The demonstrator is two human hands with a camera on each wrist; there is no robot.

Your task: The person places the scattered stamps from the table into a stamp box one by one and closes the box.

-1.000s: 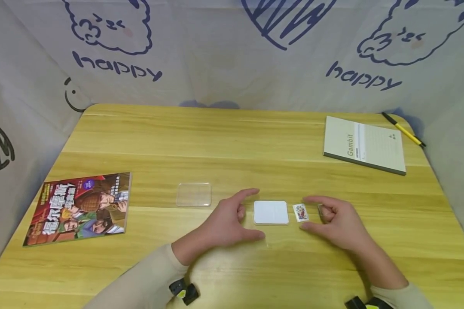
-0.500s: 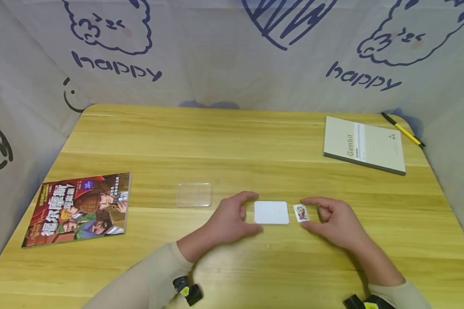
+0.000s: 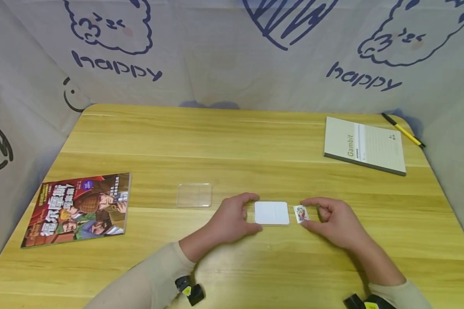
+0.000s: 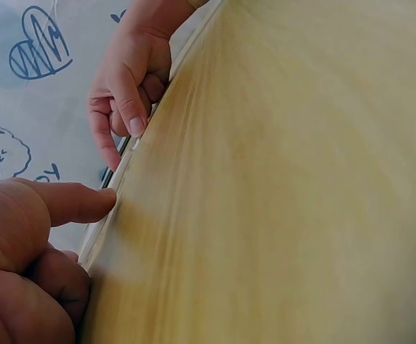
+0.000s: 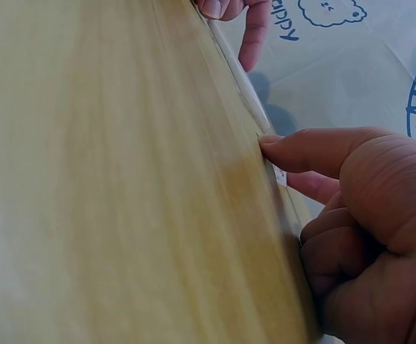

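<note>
- The left hand (image 3: 232, 216) pinches the flat white box (image 3: 271, 213), with its thumb on the near side and its pointer finger on the far side.
- The right hand (image 3: 334, 219) pinches the small picture card (image 3: 300, 213) in the same way, by its near and far edges.
- The white box lies on the desk (image 3: 232, 146) between the 2 hands.
- The small picture card is just beside it, close to the right hand, with a thin gap before the box.
- A clear lid (image 3: 194, 195) lies to the left of the left hand, a bit past it.
- A red book (image 3: 79, 210) lies well to the left of the left hand.
- Past the right hand, a notebook (image 3: 365, 146) lies beside a yellow and black pen (image 3: 404, 131).
</note>
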